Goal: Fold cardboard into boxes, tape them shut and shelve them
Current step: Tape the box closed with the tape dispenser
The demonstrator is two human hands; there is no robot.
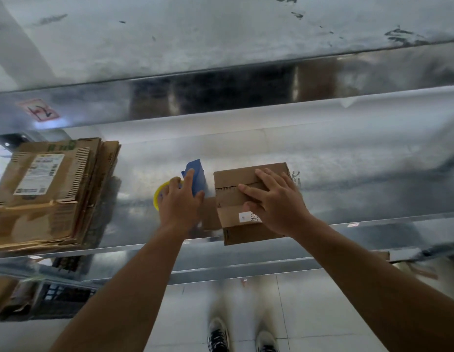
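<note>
Left grip (180,201) curls round the blue plastic tape dispenser (198,175) with its yellow roll; right grip (274,201), fingers straight, presses the small brown cardboard box (234,199) at the front edge of the metal shelf (373,189).

Left hand (180,207) hides much of the tape dispenser (196,177); right hand (276,204) half-covers the label (246,216).

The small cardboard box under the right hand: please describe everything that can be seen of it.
The cardboard box is small, brown and corrugated. Its top flaps are closed, meeting along a ragged seam. A white label with handwriting sits on top, partly hidden. It stands at the front edge of the metal shelf. The right hand presses flat on it, fingers spread.
</note>
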